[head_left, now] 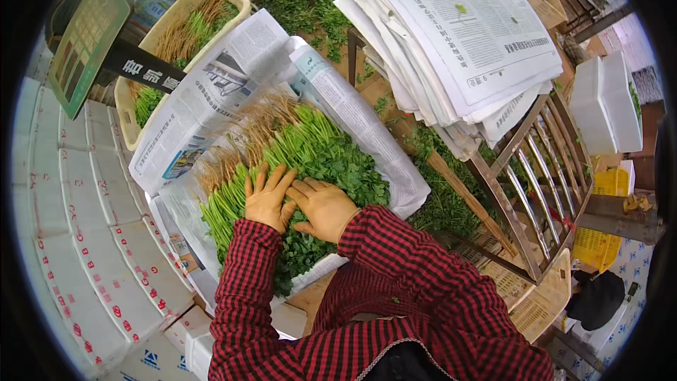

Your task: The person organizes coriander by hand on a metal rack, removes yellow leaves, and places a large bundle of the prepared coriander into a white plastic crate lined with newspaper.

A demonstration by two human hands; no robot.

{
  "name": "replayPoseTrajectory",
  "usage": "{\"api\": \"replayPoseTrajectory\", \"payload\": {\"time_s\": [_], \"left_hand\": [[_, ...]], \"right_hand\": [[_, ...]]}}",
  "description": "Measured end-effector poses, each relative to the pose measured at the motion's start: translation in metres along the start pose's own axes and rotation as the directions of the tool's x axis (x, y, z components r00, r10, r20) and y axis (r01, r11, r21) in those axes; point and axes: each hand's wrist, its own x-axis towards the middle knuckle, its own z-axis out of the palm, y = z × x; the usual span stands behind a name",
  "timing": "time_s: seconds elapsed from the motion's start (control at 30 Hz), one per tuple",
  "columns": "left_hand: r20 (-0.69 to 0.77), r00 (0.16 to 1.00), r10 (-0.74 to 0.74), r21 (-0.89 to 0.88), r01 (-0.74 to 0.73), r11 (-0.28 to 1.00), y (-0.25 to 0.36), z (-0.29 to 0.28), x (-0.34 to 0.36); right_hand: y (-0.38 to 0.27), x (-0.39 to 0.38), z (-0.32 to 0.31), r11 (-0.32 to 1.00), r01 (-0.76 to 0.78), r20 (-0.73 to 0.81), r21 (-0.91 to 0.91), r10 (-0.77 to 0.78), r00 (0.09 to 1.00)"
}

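Both my hands lie palm-down on a thick layer of coriander [331, 152], with green stems, leafy tops toward me and brown roots on the far side. My left hand [266, 199] presses on the stems with its fingers spread. Just right of it, my right hand [326, 207] rests flat on the leaves and stems, thumb apart, its fingertips close to the left hand. Neither holds anything. Newspaper sheets [204, 102] line the space around the coriander and stand up at the far left and right; whatever bears the bunches is mostly hidden under them.
A tall newspaper stack [472, 35] sits right of the coriander, by a metal-barred chair frame [532, 169]. A cream crate [243, 1] with more rooted coriander stands far left, below a green sign [92, 42]. White foam boxes [92, 240] line the left. Loose greens [328, 0] cover the floor.
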Motion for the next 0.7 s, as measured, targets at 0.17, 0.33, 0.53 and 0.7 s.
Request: {"api": "replayPoseTrajectory", "payload": {"time_s": [0.17,0.33,0.53,0.7], "left_hand": [[-0.032,0.999,-0.010,0.007,0.010,1.000,-0.006,0.015,0.017],[0.026,0.999,-0.021,0.065,0.019,0.998,-0.011,0.019,0.009],[0.060,0.953,-0.297,0.569,0.211,0.795,0.053,-0.038,0.008],[-0.241,0.780,0.577,0.280,-0.514,0.811,0.218,-0.086,0.051]], "right_hand": [[0.011,-0.015,-0.029,0.956,-0.011,-0.004,0.293,0.012,1.000],[0.006,-0.104,-0.046,0.875,0.023,-0.319,0.483,0.151,0.936],[0.031,-0.286,-0.051,0.870,-0.263,-0.558,0.417,0.474,0.682],[0.002,-0.428,-0.049,0.666,-0.369,-0.692,0.648,0.718,0.080]]}}
